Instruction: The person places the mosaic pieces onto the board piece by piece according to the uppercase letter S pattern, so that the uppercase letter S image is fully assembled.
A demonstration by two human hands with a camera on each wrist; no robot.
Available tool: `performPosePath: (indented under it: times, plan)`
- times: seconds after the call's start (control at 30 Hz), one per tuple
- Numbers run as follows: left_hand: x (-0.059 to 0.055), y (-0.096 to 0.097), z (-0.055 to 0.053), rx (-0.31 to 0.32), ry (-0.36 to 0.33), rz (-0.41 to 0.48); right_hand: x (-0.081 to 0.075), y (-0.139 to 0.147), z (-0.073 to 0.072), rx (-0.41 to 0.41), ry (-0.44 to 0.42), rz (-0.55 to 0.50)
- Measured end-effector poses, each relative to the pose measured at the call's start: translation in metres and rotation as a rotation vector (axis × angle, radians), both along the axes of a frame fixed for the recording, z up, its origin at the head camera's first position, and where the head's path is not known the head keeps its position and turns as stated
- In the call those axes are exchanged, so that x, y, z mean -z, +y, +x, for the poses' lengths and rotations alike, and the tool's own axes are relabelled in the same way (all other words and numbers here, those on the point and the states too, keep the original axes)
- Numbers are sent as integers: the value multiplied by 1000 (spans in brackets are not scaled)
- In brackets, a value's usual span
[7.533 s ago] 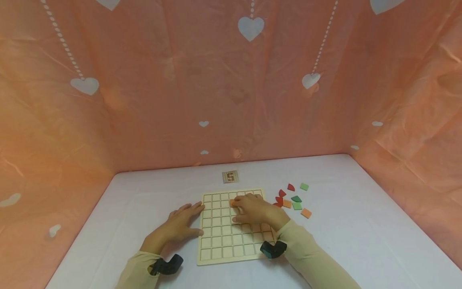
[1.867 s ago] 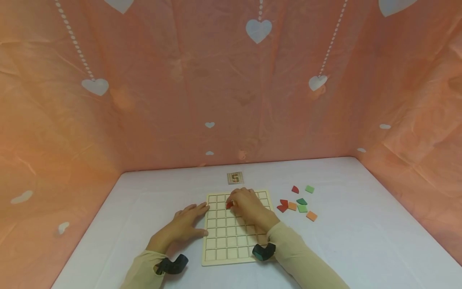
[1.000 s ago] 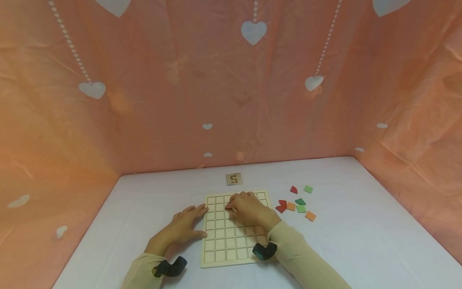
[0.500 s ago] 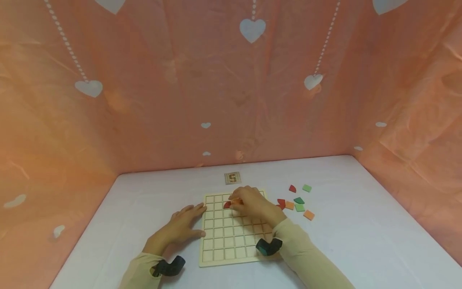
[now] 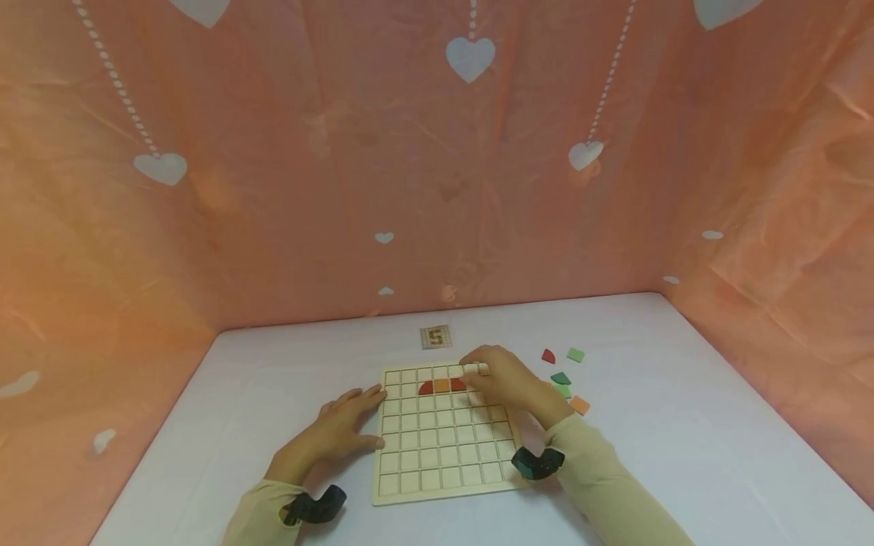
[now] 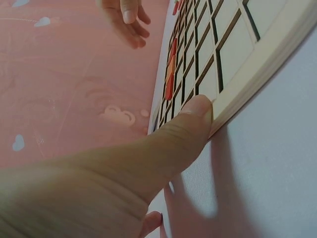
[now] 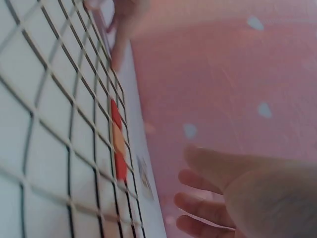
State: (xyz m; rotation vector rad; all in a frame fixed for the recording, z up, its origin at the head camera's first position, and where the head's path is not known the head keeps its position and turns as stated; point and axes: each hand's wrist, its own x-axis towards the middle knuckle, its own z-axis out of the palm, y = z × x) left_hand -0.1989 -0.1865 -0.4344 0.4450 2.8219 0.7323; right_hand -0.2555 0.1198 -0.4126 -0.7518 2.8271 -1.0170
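Cloth (image 5: 437, 189) walls the table's (image 5: 683, 440) far edge; left hand (image 5: 334, 429) touches the board (image 5: 429, 438), relaxed; right hand (image 5: 508, 379) hovers, fingers loose.

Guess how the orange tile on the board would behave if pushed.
The orange tile probably won't slide far: raised lines on the board seem to box it in. Being flat, it's unlikely to roll. Its thin, straight-edged look suggests it's stiff and light.

orange heart-printed cloth (image 5: 314, 220) borders a white table (image 5: 676, 425).
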Motion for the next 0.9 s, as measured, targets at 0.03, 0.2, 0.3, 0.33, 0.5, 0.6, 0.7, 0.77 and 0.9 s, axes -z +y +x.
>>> performPosePath:
  times: [0.03,0.2,0.3,0.33,0.5,0.6,0.7,0.77,0.9]
  plan:
    - [0,0,0,1,0,2,-1,5,-1,18,-5,-3]
    - [1,0,2,5,8,16,-2,34,-8,130,-19,-9]
    - [1,0,2,4,16,20,-1,53,-14,206,-14,-13]
    - [1,0,2,2,14,19,-1,60,-16,233,-10,-14]
    - [0,0,2,5,11,12,3,90,-23,361,-41,-18]
    - [1,0,2,3,6,12,4,106,-22,439,-136,12]
    - [1,0,1,5,8,9,4,118,-20,507,-204,64]
    - [1,0,0,8,11,13,5,125,-18,540,-183,105]
    - [-1,-1,1,20,17,26,11,133,-18,607,-122,157]
